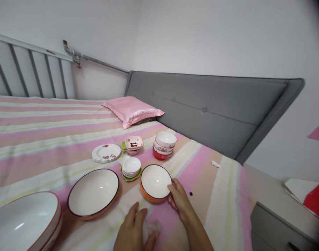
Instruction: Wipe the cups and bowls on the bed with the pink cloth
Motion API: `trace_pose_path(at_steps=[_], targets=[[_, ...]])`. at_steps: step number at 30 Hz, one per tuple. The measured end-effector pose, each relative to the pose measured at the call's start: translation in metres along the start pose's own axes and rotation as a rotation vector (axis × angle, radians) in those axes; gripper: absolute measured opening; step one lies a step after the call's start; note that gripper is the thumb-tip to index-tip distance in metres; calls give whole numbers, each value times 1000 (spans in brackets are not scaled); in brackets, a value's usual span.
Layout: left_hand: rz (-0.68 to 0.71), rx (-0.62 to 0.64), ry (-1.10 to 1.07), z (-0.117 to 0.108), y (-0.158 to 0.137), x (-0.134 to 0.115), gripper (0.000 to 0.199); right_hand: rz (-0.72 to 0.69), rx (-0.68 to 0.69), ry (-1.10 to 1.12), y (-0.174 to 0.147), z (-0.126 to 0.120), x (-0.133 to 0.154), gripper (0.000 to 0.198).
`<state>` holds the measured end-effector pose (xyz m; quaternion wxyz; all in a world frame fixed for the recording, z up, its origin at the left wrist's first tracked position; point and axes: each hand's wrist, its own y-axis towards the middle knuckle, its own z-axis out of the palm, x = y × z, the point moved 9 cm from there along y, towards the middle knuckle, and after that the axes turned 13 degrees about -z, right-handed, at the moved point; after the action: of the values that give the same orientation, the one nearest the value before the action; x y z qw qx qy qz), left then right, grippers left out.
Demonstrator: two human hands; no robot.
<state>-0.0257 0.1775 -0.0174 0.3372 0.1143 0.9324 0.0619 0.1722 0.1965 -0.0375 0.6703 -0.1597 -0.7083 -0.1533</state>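
Orange bowl (pixel 156 182) sits upright on the striped bedspread (pixel 44 139), my right hand (pixel 179 198) gripping its near-right rim, fingers pinched over the edge. My left hand (pixel 134 230), farther back, presses curled fingers onto a crumpled white cloth (pixel 152 227) just below the bowl.

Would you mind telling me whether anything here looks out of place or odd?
Yes: crockery, including the orange bowl under the right hand, sits on a striped bed rather than a table. A small white scrap lies loose near the headboard.
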Motion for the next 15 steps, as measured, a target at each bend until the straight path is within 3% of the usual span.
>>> trace_pose_path(at_steps=[15], targets=[[-18,37,24,1,0,-2,41,8,-5,-16,0,-1,1,38]])
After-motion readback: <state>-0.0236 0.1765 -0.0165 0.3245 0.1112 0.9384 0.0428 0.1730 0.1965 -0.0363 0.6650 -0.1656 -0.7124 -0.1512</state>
